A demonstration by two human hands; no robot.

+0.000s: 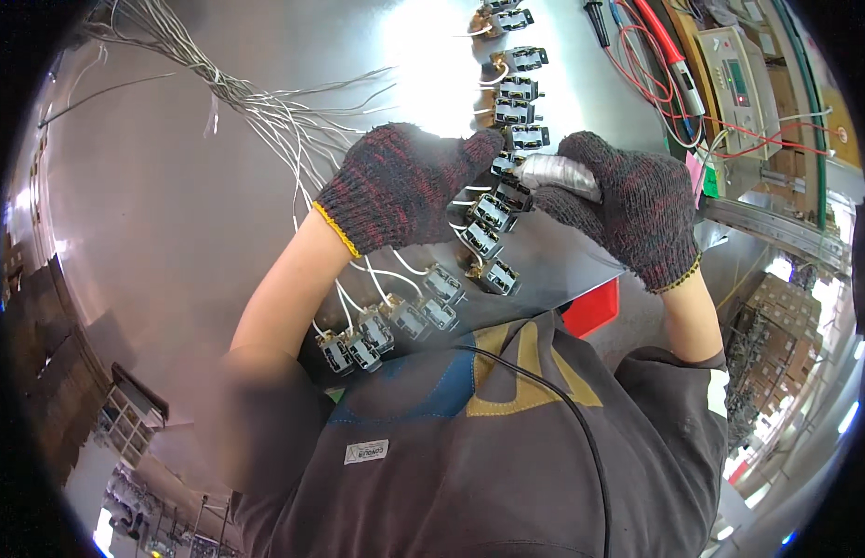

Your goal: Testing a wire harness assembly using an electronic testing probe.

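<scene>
A silver tape-wrapped tool (564, 174), its long axis pointing left toward the row of small switches (493, 212) near the bench's (172, 205) front edge, sits clenched in the right hand (632, 209). The left hand (404, 186) curls over the switches, fingertips touching one; its grasp is hidden.

Small black-and-brass connector blocks (493, 212), many, strung in curved row across shiny metal worktop (172, 186); each with thin white lead. One block pinched at left hand (404, 181) fingertips. Silver-grey cylindrical tool (562, 174), possibly tape-wrapped, gripped in right hand (627, 205), tip touching row.
</scene>
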